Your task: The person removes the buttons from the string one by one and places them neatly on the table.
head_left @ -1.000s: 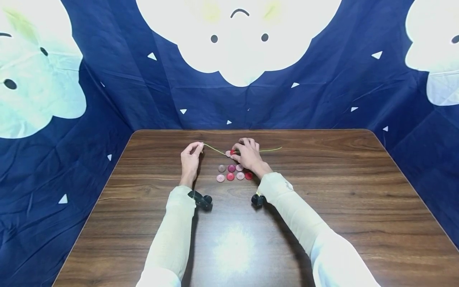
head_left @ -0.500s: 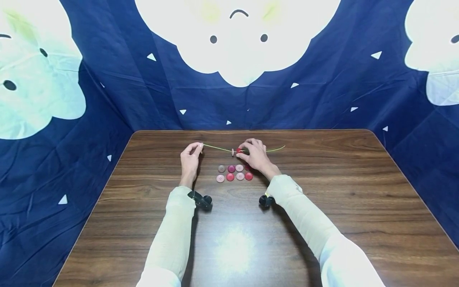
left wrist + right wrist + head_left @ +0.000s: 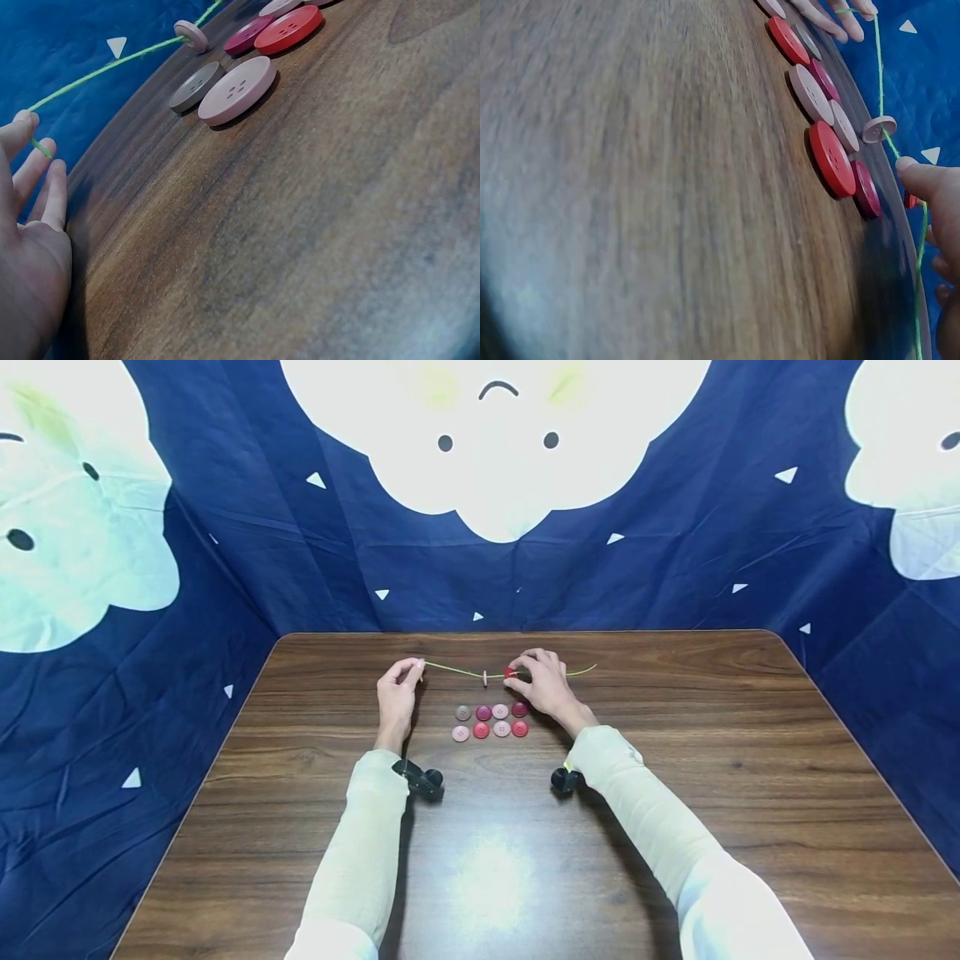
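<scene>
My left hand (image 3: 397,697) pinches a green string (image 3: 450,669) near its left end, a short tail showing past the fingertips in the left wrist view. A pale pink button (image 3: 879,129) is threaded on the string between the hands, edge-on in the head view. Between thumb and fingers, my right hand (image 3: 546,685) pinches a red button (image 3: 509,673), mostly hidden behind the thumb in the right wrist view. The string runs up to the red button and comes out beyond it, its loose end trailing to the right of that hand.
Nearer to me, several buttons lie flat in two rows, among them a grey one (image 3: 196,87), a magenta one (image 3: 483,713), a dark red one (image 3: 865,189) and a bright red one (image 3: 481,730). A blue cloth (image 3: 480,577) hangs behind the wooden table (image 3: 712,735).
My right hand has moved right along the string with the red button, opening a gap from the pink button. The pink button has turned edge-on. My left hand stays put.
</scene>
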`<action>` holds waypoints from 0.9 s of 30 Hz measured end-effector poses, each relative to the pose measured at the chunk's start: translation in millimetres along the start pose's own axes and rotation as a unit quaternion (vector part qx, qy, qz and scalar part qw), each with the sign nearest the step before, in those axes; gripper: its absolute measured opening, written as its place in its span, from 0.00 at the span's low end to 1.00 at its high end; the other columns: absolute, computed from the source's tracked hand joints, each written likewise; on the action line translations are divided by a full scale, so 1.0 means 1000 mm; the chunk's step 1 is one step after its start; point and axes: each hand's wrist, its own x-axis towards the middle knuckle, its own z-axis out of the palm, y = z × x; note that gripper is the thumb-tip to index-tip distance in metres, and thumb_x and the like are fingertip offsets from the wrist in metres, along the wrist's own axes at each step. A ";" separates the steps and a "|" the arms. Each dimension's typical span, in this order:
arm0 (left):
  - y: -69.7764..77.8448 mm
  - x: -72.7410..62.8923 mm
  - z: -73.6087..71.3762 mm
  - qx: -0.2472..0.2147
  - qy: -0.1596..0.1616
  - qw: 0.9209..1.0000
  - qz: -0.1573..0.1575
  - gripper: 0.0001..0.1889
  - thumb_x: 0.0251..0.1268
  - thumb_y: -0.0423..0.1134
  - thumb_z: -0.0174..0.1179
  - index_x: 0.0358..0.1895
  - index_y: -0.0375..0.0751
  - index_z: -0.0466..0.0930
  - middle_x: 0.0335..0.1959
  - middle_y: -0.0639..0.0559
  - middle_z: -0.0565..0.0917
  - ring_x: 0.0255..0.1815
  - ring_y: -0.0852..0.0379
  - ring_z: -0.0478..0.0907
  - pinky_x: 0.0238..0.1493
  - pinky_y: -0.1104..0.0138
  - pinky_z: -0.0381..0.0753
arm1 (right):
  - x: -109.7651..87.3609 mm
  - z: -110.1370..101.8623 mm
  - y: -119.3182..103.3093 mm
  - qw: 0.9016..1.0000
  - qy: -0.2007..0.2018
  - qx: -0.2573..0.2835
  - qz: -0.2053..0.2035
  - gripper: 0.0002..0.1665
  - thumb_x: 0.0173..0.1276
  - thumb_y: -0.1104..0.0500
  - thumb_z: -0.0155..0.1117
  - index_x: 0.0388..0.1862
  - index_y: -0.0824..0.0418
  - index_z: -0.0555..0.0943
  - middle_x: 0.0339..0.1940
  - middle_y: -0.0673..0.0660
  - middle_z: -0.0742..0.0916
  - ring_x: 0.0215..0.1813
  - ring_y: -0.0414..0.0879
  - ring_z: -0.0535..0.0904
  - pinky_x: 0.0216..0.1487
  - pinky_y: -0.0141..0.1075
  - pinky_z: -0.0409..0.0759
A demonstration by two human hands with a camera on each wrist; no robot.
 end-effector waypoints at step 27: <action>-0.002 0.001 0.000 0.008 -0.002 1.000 0.005 0.11 0.63 0.40 0.63 0.40 0.34 0.82 0.34 0.41 0.81 0.33 0.57 0.74 0.40 0.70 0.73 | -0.007 -0.011 0.023 1.000 0.019 -0.007 0.017 0.18 0.64 0.46 0.65 0.47 0.55 0.81 0.59 0.59 0.77 0.65 0.58 0.64 0.61 0.52 0.59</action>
